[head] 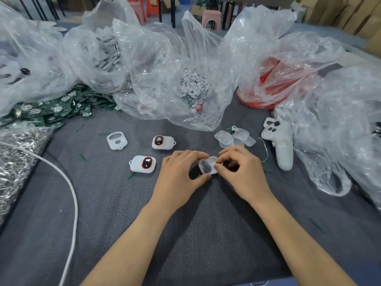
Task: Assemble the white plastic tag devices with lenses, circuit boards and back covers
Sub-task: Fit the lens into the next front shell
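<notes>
A grey felt-covered tabletop (103, 213) fills the view, and its far half is buried under crumpled clear plastic bags (156, 58). Their folds hide much of what they hold. One at the middle shows a heap of small white discs (192, 83), one further left holds flat grey-white parts too blurred to name, and a red bag (276, 87) sits inside clear plastic on the right. At the left a pile of green circuit boards (51, 110) spills from under the plastic, its far side covered. Nearer, a bag of shiny metal rings (14, 166) is cut off by the left edge. A white cable (71, 190) curves past it and out of the bottom of the frame.

The person's left hand (179, 174) and right hand (244, 172) meet near the tabletop's centre, both pinching one white tag shell (207, 165) just above the felt. Its hollow side faces up with a dark round part inside. The left thumb sits on its near edge and the fingers curl over the far edge. The right thumb presses at its right side, and the curled right fingers hide that end.

A white handheld controller (281, 145) lies to the right, partly against the plastic. Beyond the hands is a small cluster of translucent back covers (235, 137) with one circuit board half hidden among them. To the left lie two assembled tags (143, 164) with red-ringed lenses, and an empty front shell (117, 140).
</notes>
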Demonstrator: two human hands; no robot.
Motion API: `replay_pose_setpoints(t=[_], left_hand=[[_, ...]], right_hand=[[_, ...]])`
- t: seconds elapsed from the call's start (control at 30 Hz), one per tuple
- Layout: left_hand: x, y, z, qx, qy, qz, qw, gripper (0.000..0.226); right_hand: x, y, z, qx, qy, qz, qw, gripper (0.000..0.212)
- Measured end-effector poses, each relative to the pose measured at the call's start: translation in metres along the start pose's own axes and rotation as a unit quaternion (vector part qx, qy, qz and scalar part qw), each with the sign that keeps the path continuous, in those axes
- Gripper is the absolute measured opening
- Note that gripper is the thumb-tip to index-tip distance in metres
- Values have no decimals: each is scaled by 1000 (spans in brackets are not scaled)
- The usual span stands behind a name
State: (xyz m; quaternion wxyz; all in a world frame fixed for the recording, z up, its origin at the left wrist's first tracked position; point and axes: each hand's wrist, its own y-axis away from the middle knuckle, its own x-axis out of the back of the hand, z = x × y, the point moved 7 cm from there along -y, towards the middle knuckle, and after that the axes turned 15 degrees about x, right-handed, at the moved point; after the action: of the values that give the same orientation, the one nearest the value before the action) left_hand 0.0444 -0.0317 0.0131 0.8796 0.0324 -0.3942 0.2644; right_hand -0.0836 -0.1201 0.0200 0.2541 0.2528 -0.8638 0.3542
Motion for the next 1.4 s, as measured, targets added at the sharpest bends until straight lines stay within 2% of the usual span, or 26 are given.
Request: replay_pose_setpoints(t=[0.23, 0.47, 0.6, 0.8, 1.03, 1.2, 1.4], left_hand=[[1, 0, 1, 0, 4, 2, 1000, 39], [0, 0, 1, 0, -7, -5, 1000, 38], [0, 0, 0, 3, 4, -6, 1000, 37], [-1, 0, -1, 0, -5, -13, 1000, 20], [-2, -2, -2, 6, 4, -16, 1000, 18], [-1, -1, -1, 6, 10, -18, 1000, 17], [-1, -1, 0, 1, 7, -13, 1000, 18]], right_hand=[[-1, -21, -4, 11, 72, -83, 994, 12], [-12, -33, -11, 64, 144, -214, 964, 4], [-20, -35, -12, 78, 154, -252, 952, 4], [-19, -32, -14, 103, 128, -210, 964, 3], [-14, -27, -14, 97, 108, -156, 977, 7], [-6, -28, -2, 19, 36, -157, 987, 9], [-6, -20, 7, -48, -16, -156, 987, 22]])
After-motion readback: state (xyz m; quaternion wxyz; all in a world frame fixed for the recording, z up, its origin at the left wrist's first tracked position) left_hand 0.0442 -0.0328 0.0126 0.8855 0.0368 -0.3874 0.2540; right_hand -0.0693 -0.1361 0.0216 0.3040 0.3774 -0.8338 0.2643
